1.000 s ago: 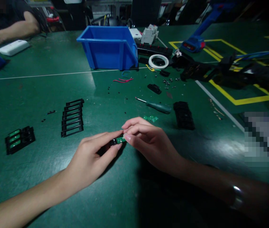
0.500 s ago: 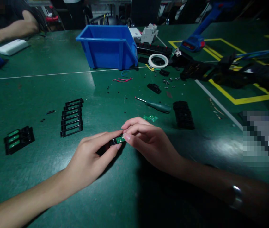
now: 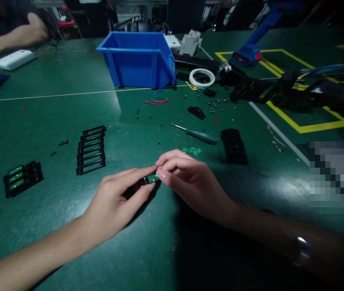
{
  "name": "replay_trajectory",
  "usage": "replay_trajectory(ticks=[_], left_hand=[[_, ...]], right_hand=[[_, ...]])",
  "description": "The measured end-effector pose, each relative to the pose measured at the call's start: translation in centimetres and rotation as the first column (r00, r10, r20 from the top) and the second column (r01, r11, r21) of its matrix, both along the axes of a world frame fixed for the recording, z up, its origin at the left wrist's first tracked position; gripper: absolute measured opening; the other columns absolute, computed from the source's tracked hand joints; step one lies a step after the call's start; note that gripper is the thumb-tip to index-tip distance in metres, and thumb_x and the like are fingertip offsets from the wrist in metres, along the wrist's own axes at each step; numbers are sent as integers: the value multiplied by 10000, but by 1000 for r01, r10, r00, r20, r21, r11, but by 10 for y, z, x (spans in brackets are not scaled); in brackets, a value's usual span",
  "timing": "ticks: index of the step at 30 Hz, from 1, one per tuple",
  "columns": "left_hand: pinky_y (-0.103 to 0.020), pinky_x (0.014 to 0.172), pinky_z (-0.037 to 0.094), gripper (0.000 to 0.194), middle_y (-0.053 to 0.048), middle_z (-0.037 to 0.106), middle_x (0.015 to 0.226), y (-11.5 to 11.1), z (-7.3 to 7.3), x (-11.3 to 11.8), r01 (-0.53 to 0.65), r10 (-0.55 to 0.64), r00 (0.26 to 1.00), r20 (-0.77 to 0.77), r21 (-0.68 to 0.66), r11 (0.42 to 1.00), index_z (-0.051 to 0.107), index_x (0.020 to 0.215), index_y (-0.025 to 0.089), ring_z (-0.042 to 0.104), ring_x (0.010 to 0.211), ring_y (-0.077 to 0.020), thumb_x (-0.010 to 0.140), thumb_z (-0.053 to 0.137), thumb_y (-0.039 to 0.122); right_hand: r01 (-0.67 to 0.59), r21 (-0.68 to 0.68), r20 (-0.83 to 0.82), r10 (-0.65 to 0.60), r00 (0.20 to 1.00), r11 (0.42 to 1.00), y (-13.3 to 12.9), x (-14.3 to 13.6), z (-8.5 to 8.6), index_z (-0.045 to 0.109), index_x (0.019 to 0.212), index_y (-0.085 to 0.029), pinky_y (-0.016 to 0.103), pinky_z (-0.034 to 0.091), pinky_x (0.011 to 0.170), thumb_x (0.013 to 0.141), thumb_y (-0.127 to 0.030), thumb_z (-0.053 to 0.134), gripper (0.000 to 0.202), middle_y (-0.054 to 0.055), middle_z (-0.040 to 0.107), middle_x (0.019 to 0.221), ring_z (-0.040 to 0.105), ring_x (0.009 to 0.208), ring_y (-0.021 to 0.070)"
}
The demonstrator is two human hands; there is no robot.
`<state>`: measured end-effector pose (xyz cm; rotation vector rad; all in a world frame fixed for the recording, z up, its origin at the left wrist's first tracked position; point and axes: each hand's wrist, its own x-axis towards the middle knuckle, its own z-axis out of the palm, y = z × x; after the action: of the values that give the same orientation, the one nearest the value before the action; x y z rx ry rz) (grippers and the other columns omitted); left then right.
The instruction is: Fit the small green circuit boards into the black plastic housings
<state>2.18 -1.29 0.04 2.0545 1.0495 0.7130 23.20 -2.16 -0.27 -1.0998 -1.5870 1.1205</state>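
Between the thumb and fingers of my left hand (image 3: 120,193) is a small black housing (image 3: 143,180). A green circuit board (image 3: 153,178) lies in that housing. My right hand (image 3: 190,182) has its thumb and fingertips pinched on the right end of the board, which they partly cover. Small green boards (image 3: 192,150) lie on the table just beyond my right hand. To the left are a row of black frames (image 3: 91,150) and a group of black housings (image 3: 34,171), some with green boards in them.
A green-handled screwdriver (image 3: 202,136) and stacked black parts (image 3: 234,146) lie beyond my right hand. Farther back are a blue bin (image 3: 135,66), a white ring (image 3: 202,78), screws and a blue power tool (image 3: 247,55). A person's arm (image 3: 17,38) rests at the far left.
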Motion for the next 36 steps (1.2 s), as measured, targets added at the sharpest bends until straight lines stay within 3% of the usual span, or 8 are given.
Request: replay_trajectory(ticks=[16,21,27,32,36], left_hand=[[-247,832,551,316,-31,777,1156,0,0,-1,-4,4,1000,-5,22,1000,702,1273,231,735,994,-177,961,653,251],[-226,850,556,309,-33,784,1157,0,2,1,-27,27,1000,12,44,999,716,1250,208,742,995,-165,945,675,233],[-189,748,576,291,-31,809,1063,-4,1,2,-113,110,993,28,138,984,738,1201,181,760,840,-132,913,716,215],[-211,819,582,356,-86,784,1157,-9,-3,-2,-65,61,998,23,234,970,697,1271,146,760,992,-176,916,701,186],[-212,885,568,400,-101,764,1203,-8,-5,-2,-19,16,1000,15,231,973,661,1319,131,746,1039,-175,924,691,180]], right_hand=[[-5,26,10,5,1000,1000,0,0,-2,680,770,-181,329,489,863,941,-183,651,174,56,648,1005,633,990,183],[18,-9,-45,-18,999,1000,0,-1,-2,655,775,-167,319,503,805,946,-214,644,177,68,634,1020,638,980,191],[12,9,-98,-11,995,1000,-2,-3,-3,659,860,-173,322,535,774,872,-211,736,87,72,615,1029,638,997,211],[4,105,-22,-2,1000,994,-5,-5,-7,647,943,-182,344,542,814,790,-212,826,237,67,617,1057,626,971,204],[3,131,30,-7,1000,991,-5,-6,-8,638,947,-174,343,548,787,768,-214,842,274,71,611,1055,620,922,195]])
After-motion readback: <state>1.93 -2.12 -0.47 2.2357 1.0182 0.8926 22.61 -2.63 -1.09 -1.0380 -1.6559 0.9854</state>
